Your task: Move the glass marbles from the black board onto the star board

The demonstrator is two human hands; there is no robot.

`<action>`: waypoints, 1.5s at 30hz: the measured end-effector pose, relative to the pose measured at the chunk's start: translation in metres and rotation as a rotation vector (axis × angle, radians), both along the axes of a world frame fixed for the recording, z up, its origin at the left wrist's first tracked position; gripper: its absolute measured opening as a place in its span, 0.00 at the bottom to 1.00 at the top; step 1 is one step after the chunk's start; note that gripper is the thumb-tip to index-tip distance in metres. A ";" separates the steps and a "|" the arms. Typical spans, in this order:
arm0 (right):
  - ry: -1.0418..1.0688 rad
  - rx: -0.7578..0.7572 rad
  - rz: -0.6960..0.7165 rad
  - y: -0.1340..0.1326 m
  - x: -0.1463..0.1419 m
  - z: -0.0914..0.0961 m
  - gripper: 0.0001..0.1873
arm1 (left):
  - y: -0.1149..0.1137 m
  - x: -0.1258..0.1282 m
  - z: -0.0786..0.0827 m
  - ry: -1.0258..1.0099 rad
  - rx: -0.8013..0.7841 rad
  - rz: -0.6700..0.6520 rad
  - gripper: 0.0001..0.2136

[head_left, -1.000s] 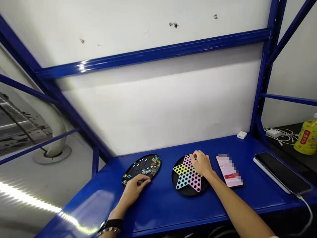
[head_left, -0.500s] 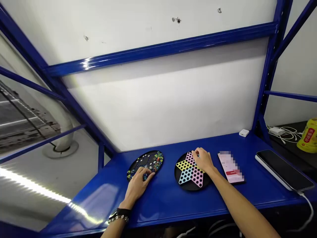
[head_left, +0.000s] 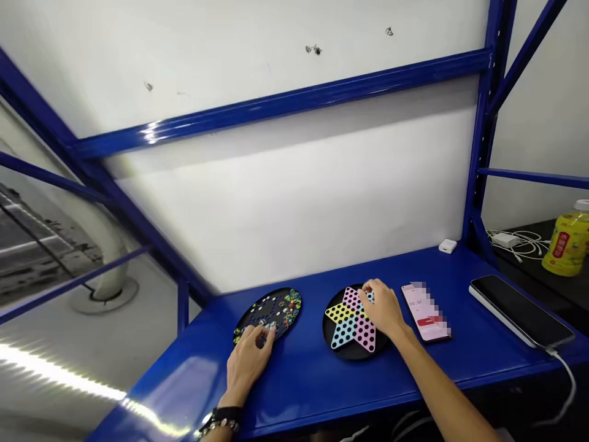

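Note:
A round black tray (head_left: 243, 320) holds many coloured glass marbles, bunched mainly along its right side and near edge. My left hand (head_left: 247, 361) is at its near rim, fingers curled, thumb and forefinger apart over the marbles; I make out nothing between them. To the right lies a black round Chinese checkers board (head_left: 339, 330) with a pink, yellow and light-blue star full of holes. Over the star's upper right part is my right hand (head_left: 381, 309), thumb and forefinger spread, a light-blue point showing between them. The hand hides part of the star's right side.
A phone with a pink screen (head_left: 426, 316) lies right of the board. Farther right is a dark-screened phone on a white block (head_left: 519, 310) with a cable. A small white case (head_left: 447, 246) sits at the back. Blue frame posts (head_left: 478, 147) border the shelf; a yellow bottle (head_left: 565, 242) stands beyond.
The view has shifted slightly. My left hand has drawn back a little toward the tray's near rim. My right thumb and forefinger have spread apart over the star.

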State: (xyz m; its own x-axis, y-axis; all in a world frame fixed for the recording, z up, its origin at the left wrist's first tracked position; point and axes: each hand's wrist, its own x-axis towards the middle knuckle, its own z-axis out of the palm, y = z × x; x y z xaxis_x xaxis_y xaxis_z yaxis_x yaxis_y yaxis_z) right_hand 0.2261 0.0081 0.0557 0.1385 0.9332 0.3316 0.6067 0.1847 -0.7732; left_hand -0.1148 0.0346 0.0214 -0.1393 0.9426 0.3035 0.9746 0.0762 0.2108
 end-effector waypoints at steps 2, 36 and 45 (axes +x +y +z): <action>0.150 0.070 -0.041 -0.046 -0.002 0.011 0.14 | 0.000 0.000 0.002 0.001 -0.060 0.022 0.18; 0.350 -0.029 0.140 -0.072 -0.007 -0.024 0.22 | 0.004 -0.045 0.002 -0.788 0.332 0.101 0.25; 0.345 -0.032 0.124 -0.064 0.006 -0.033 0.22 | -0.031 -0.065 0.010 0.072 -0.286 0.206 0.22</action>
State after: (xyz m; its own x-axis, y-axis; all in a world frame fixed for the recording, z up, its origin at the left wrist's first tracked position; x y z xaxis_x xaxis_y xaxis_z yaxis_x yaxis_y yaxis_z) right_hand 0.2322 -0.0560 0.0226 0.1227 0.9589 0.2557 0.2836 0.2131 -0.9350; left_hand -0.1794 0.0032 0.0316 -0.3231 0.9452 0.0470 0.9442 0.3186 0.0839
